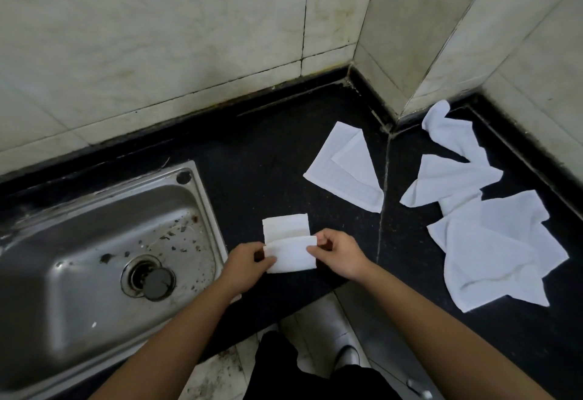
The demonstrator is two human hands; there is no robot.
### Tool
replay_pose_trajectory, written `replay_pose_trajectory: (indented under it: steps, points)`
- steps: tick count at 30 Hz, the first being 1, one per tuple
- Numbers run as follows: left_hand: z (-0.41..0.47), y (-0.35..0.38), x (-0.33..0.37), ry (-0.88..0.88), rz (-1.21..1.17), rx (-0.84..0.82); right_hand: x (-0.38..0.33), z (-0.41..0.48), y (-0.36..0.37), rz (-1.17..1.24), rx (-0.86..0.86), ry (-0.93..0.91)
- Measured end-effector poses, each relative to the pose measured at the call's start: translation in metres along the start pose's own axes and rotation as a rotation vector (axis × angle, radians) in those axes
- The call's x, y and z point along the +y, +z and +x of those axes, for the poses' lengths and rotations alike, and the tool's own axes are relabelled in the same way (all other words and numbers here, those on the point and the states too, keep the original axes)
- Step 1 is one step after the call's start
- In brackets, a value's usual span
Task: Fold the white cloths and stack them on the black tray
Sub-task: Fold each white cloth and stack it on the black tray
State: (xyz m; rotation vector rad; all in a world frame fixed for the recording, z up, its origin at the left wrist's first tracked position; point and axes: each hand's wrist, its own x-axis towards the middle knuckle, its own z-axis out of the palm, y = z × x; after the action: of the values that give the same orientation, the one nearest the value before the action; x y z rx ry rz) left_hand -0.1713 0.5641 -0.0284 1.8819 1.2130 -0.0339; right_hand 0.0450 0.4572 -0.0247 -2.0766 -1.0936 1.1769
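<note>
A small white cloth (288,243) lies on the black counter (252,160) near its front edge, its near part folded up over the far part. My left hand (249,262) pinches its left edge and my right hand (337,256) pinches its right edge. Another white cloth (347,168) lies loosely folded further back. A heap of several unfolded white cloths (482,226) is spread at the right, reaching into the corner. No separate black tray shows in this view.
A stainless steel sink (94,257) with a drain and a dark plug is set into the counter at the left. Tiled walls (189,37) close the back and the right side. Below the counter edge I see floor tiles and a shoe (347,357).
</note>
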Motion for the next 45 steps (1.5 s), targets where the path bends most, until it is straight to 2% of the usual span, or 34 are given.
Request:
replay_pose_trajectory:
  steps: [4,7,13,18,20,22,23,25,26,28,30,32,41,45]
  points:
    - [0.023,-0.001,0.002,-0.138,-0.233,0.095,-0.001,0.028,0.003,0.135,0.080,0.064]
    - [0.040,-0.001,-0.001,-0.214,-0.319,0.140,0.000,0.046,0.010,0.185,0.124,0.108]
    - [0.066,0.008,-0.011,-0.247,-0.316,0.192,0.009,0.069,0.019,0.131,0.188,0.093]
    - [0.069,0.015,-0.012,-0.243,-0.239,0.260,0.009,0.077,0.014,-0.044,0.145,0.094]
    - [0.064,0.018,-0.013,-0.197,-0.196,0.282,0.007,0.077,0.012,-0.074,0.132,0.083]
    - [0.056,0.020,-0.017,-0.071,-0.084,0.338,0.008,0.071,0.015,-0.107,0.120,0.033]
    - [0.051,0.022,-0.020,0.033,0.024,0.378,0.010,0.066,0.017,-0.158,0.144,-0.033]
    - [0.045,0.024,-0.026,0.244,0.293,0.409,0.019,0.057,0.021,-0.369,0.261,-0.275]
    - [0.044,0.025,-0.030,0.330,0.408,0.366,0.026,0.054,0.023,-0.501,0.296,-0.419]
    - [0.045,0.027,-0.038,0.449,0.582,0.229,0.035,0.054,0.027,-0.724,0.210,-0.563]
    - [0.050,0.028,-0.049,0.473,0.697,0.118,0.042,0.059,0.031,-0.869,0.081,-0.567]
    - [0.055,0.027,-0.057,0.459,0.775,0.048,0.046,0.065,0.033,-0.941,0.031,-0.548]
    - [0.057,0.023,-0.053,0.425,0.825,-0.051,0.045,0.065,0.032,-0.979,-0.016,-0.502]
    - [0.057,0.020,-0.049,0.392,0.830,-0.061,0.038,0.057,0.033,-0.897,0.010,-0.395]
